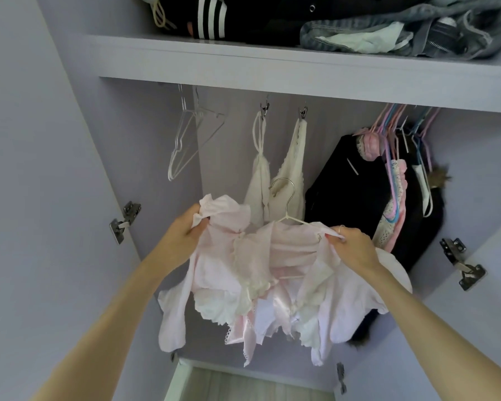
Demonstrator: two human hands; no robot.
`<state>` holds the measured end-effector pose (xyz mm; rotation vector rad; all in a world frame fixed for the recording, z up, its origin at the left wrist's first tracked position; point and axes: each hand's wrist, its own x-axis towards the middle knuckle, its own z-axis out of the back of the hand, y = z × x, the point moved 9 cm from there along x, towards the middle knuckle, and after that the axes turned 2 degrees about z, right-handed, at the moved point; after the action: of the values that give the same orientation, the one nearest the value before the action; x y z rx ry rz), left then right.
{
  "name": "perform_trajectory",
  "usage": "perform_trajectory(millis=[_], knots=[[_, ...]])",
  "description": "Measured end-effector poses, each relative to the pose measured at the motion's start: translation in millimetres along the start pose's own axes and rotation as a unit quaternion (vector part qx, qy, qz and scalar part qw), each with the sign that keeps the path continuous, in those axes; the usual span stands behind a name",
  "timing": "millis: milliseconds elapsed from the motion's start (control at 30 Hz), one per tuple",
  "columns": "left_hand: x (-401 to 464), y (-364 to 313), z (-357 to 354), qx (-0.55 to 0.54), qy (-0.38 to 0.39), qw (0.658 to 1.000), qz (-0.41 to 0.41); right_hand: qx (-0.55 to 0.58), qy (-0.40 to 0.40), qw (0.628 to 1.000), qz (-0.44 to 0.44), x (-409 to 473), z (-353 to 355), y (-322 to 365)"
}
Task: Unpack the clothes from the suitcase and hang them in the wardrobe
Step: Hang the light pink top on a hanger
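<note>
I am at the hanging step, with the pink blouse [272, 273] held up inside the wardrobe [301, 91]. My left hand [185, 230] has its grip curled round the ruffled shoulder at ten o'clock of the garment. My right hand [350, 244] pinches the other shoulder at two o'clock. A white hanger [287, 209] sits in the neckline, its hook pointing up toward twelve, well below the rail, which the shelf edge hides. As I judge it, the left shoulder isn't seated on the hanger yet. Next I should settle it, then lift the hook to the free stretch between the cream garments [275, 175] at twelve and the black garment [356, 186] at two.
</note>
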<state>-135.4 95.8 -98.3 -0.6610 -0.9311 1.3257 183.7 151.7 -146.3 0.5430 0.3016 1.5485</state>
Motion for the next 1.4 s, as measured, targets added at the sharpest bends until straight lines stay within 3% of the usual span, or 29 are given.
perform_trajectory(millis=[67, 133, 200, 300, 567, 633, 733, 833, 900, 967, 1100, 1167, 1233, 1333, 1400], knots=[[-1, 15, -6, 0.112, 0.028, 0.993, 0.021, 0.025, 0.007, 1.000, -0.015, 3, 4, -4], [-3, 38, -3, 0.279, 0.044, 0.957, 0.061, 0.063, 0.013, 0.997, -0.033, 7, 12, -10], [-6, 56, -1, 0.359, 0.061, 0.927, 0.094, 0.104, 0.015, 0.994, -0.039, 9, 20, -14], [-8, 65, -3, 0.342, 0.074, 0.930, 0.113, 0.128, 0.019, 0.991, -0.036, 8, 26, -13], [-6, 60, 22, 0.311, -0.022, 0.943, 0.118, 0.151, 0.024, 0.988, -0.037, 4, 14, -13], [-11, 66, 21, 0.227, -0.022, 0.963, 0.144, 0.170, 0.015, 0.984, -0.057, 3, 10, -18], [-17, 77, 5, -0.014, -0.026, 0.980, 0.196, 0.210, -0.027, 0.973, -0.092, 3, 6, -25], [-24, 96, -3, -0.221, -0.084, 0.918, 0.319, 0.132, -0.063, 0.986, -0.075, 1, 8, -13], [-21, 96, 3, -0.361, -0.138, 0.870, 0.305, 0.042, -0.102, 0.994, -0.021, -2, 15, 5], [-16, 91, 12, -0.420, -0.146, 0.858, 0.258, -0.021, -0.136, 0.990, 0.013, -5, 20, 18], [-23, 81, -5, -0.475, -0.050, 0.851, 0.217, -0.014, -0.197, 0.980, 0.032, -12, 26, 29], [-27, 82, -19, -0.463, -0.016, 0.857, 0.228, 0.011, -0.196, 0.980, 0.035, -14, 25, 36], [-30, 90, -22, -0.412, -0.056, 0.865, 0.280, 0.038, -0.183, 0.982, 0.024, -13, 26, 37], [-37, 100, 18, -0.143, -0.239, 0.904, 0.326, 0.041, -0.174, 0.983, 0.041, -11, 35, 37], [-27, 70, 42, 0.077, -0.287, 0.933, 0.201, 0.034, -0.158, 0.984, 0.074, -9, 41, 43]])
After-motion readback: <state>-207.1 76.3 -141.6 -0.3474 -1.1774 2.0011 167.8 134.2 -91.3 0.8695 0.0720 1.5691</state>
